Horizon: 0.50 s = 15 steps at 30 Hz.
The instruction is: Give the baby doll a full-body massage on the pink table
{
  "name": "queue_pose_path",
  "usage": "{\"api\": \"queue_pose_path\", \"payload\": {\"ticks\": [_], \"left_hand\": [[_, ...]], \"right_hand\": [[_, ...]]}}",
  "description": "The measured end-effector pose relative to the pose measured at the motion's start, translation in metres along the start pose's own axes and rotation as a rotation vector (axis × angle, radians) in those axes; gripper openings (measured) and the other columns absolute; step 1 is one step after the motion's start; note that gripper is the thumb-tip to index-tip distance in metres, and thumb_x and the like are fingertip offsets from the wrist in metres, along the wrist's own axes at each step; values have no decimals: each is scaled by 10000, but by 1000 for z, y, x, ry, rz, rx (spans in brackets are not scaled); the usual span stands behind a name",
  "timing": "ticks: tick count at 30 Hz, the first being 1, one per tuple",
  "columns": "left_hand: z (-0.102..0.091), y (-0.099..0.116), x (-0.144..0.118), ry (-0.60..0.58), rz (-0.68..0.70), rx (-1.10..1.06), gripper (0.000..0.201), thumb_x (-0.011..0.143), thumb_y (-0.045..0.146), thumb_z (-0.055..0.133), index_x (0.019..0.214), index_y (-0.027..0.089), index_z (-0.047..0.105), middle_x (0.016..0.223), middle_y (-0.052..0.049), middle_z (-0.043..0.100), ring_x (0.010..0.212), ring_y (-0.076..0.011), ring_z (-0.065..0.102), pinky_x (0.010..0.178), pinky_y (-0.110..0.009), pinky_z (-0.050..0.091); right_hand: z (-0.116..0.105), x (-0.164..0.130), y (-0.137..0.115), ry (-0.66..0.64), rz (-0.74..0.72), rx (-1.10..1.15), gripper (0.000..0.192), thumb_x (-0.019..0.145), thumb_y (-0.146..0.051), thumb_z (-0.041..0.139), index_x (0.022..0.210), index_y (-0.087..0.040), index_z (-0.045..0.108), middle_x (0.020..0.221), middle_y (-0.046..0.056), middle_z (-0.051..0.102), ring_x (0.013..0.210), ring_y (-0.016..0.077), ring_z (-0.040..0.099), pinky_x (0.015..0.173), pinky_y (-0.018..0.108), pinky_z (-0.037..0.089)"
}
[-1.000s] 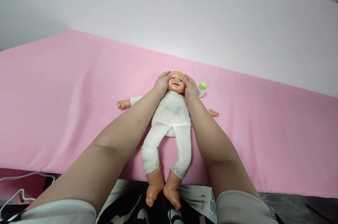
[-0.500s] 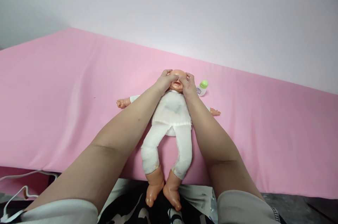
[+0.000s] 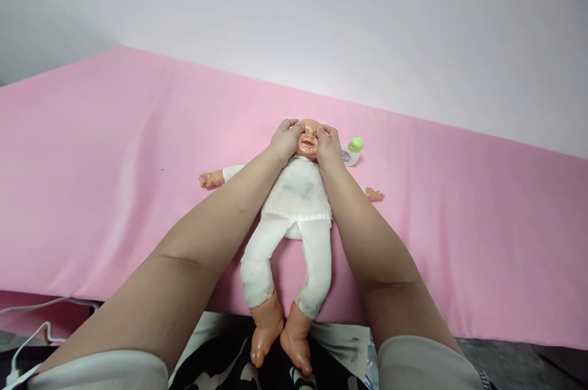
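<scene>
A baby doll (image 3: 297,189) in white cloth lies on its back, arms out to the sides and feet past the table's near edge. My left hand (image 3: 285,140) cups one side of the doll's head, its thumb by the eye. On the opposite side, my right hand (image 3: 329,144) is wrapped round the head, thumb on the cheek near the other eye. The doll's mouth and nose show between my thumbs. My fingertips behind the head are partly hidden. Close to my right hand is a small clear bottle (image 3: 351,157) with a green cap.
Pink cloth (image 3: 151,182) covers the table, which meets a pale wall (image 3: 294,22) at the back. White cables (image 3: 46,316) hang at the lower left. The doll's feet reach over my dark patterned clothing (image 3: 229,353).
My thumbs have slid outward from the middle of the doll's face to its sides, uncovering the nose and part of the eyes. The doll has shifted slightly towards me.
</scene>
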<state>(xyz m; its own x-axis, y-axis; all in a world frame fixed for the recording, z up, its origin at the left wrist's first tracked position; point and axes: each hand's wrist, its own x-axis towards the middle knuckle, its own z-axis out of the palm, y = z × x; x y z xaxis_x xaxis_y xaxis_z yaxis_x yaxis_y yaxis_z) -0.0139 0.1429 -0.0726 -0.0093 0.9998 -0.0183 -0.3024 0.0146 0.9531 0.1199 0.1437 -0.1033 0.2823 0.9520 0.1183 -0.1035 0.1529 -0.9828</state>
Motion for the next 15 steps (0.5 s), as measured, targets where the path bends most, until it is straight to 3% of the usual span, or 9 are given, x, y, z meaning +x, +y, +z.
{"api": "queue_pose_path", "payload": {"ticks": [4,10,15], "left_hand": [[-5,3,-4,-41,-47,-103,459,799,338,752,1220,195,638,1212,-131,736,1196,-315,707,1083,-473,570],[-16,7,-9,-117,-112,-250,641,780,233,693,1411,174,599,1413,-160,682,1332,-348,672,1147,-508,554],[-15,9,-11,-115,-115,-283,747,726,200,683,1461,149,558,1410,-183,672,1279,-350,697,1119,-503,571]], "right_hand": [[1,-6,-3,-58,70,181,430,899,-487,708,1271,-295,610,1221,26,727,1187,245,718,1121,507,579],[-7,-17,-16,-131,144,380,624,834,-332,731,1434,-275,571,1485,70,660,1289,260,696,1158,538,567],[-7,-22,-20,-202,145,372,717,803,-316,759,1479,-278,521,1506,83,645,1281,274,706,1156,553,568]]}}
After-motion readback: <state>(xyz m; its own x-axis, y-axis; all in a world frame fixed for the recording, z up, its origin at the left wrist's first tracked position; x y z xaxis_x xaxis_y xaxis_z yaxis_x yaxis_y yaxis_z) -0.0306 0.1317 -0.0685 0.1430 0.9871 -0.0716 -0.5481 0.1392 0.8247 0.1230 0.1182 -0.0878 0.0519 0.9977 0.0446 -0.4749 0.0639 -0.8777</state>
